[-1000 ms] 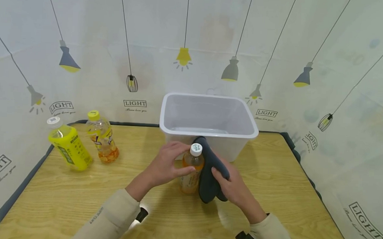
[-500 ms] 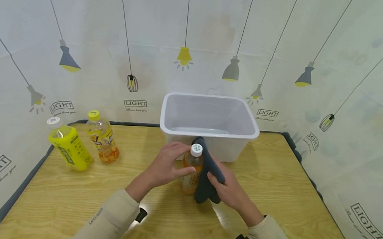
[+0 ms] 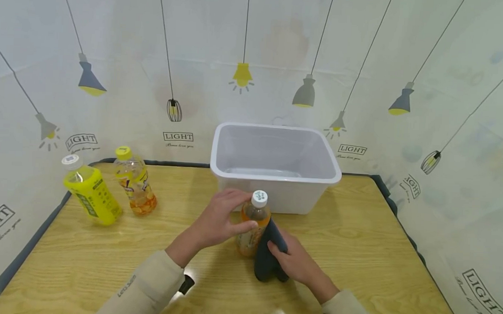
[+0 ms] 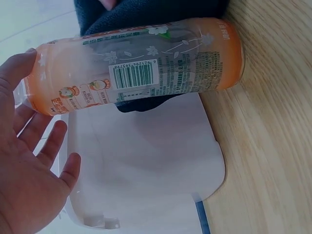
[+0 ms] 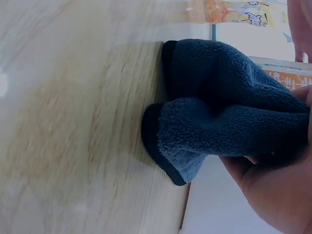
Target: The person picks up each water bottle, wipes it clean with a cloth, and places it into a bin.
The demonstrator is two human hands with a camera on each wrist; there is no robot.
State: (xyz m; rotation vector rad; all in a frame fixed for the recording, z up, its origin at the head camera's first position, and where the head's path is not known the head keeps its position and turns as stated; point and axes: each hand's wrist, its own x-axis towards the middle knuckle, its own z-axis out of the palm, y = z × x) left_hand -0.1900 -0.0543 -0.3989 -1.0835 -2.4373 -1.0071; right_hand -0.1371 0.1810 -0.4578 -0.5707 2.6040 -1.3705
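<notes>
An orange drink bottle [image 3: 247, 241] with a white cap stands upright on the wooden table. My left hand [image 3: 219, 221] holds it near the top, thumb on the near side and fingers toward the far side. Its printed label, with a barcode [image 4: 134, 74], faces the left wrist view. In my right hand [image 3: 299, 262] is a folded dark grey-blue fleecy cloth [image 3: 267, 263], gripped with the thumb on top. This cloth lies against the bottle's right side, and its dark-edged ends [image 5: 168, 146] hang down close to the table.
Behind the hands stands a white plastic tub [image 3: 271, 195], open at the top. At the left are a yellow-green bottle [image 3: 94, 194] with a white cap and a clear bottle [image 3: 136, 185] with a yellow cap. Printed fabric [image 3: 134, 44] encloses the table.
My right hand has drawn the cloth down along the bottle's side, toward me and slightly left. The left hand and the bottle stay nearly in place.
</notes>
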